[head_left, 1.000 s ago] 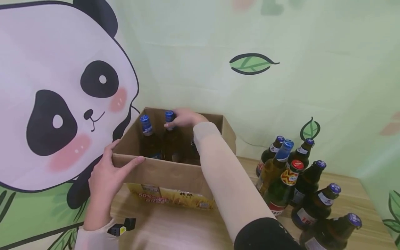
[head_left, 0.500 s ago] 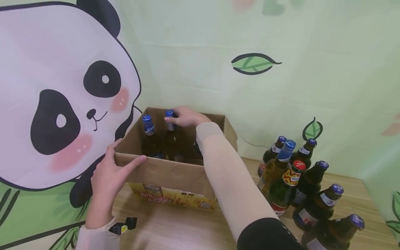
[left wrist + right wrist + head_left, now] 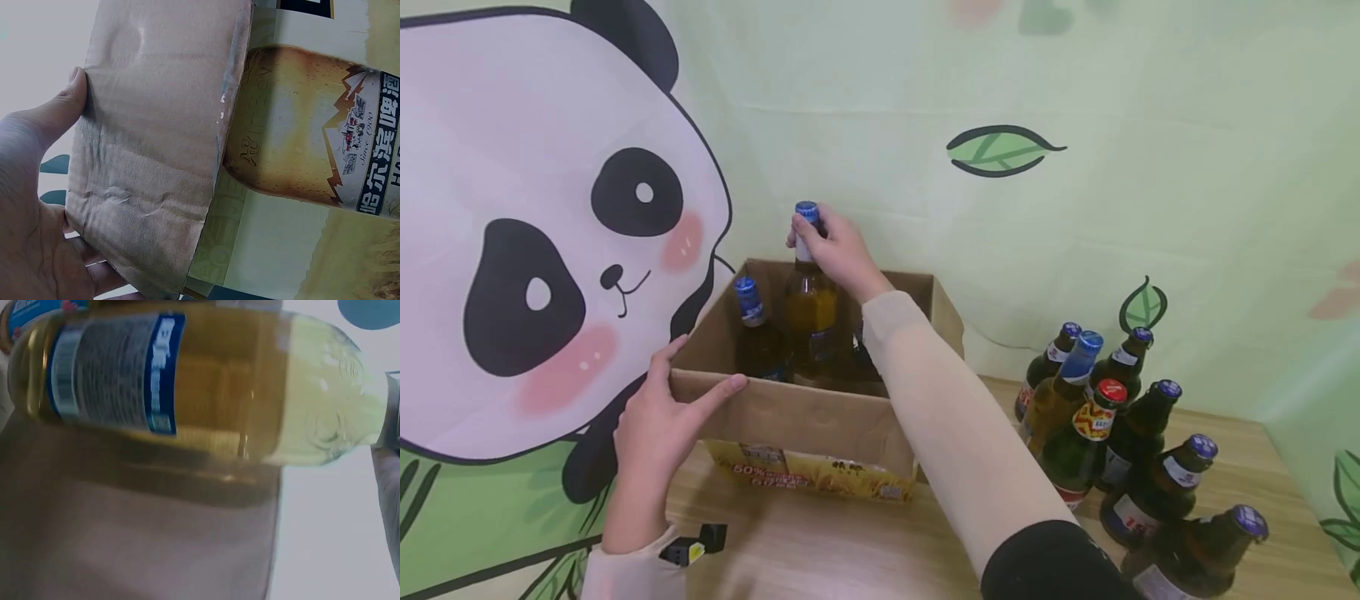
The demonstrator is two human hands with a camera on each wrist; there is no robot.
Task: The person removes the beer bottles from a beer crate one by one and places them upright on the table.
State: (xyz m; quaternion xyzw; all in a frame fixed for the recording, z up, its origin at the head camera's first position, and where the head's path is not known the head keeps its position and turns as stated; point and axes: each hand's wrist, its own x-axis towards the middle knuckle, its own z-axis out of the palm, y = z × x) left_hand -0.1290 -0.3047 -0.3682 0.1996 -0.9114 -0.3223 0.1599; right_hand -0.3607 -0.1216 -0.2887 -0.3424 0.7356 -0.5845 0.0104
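Observation:
My right hand [image 3: 847, 257] grips a beer bottle [image 3: 812, 310] by its neck, just under the blue cap. The bottle stands upright, its neck and shoulder above the rim of an open cardboard box [image 3: 805, 421] and its lower part inside. Amber liquid and a blue-edged label on this bottle [image 3: 219, 381] show in the right wrist view. Another blue-capped bottle [image 3: 750, 304] is in the box's left part. My left hand [image 3: 658, 417] holds the box's near left corner, thumb over the front flap. In the left wrist view, fingers reach behind the flap [image 3: 150, 125].
On the wooden table [image 3: 790, 550], right of the box, stand several beer bottles, among them a red-capped green bottle [image 3: 1078, 450] and a dark one [image 3: 1187, 558] nearest me. Behind hangs a cloth [image 3: 850, 125] with a panda print. Something dark in the box is partly hidden by my right arm.
My right hand has risen with the beer bottle, lifting its cap well above the box's back edge. The left hand keeps its hold on the box corner.

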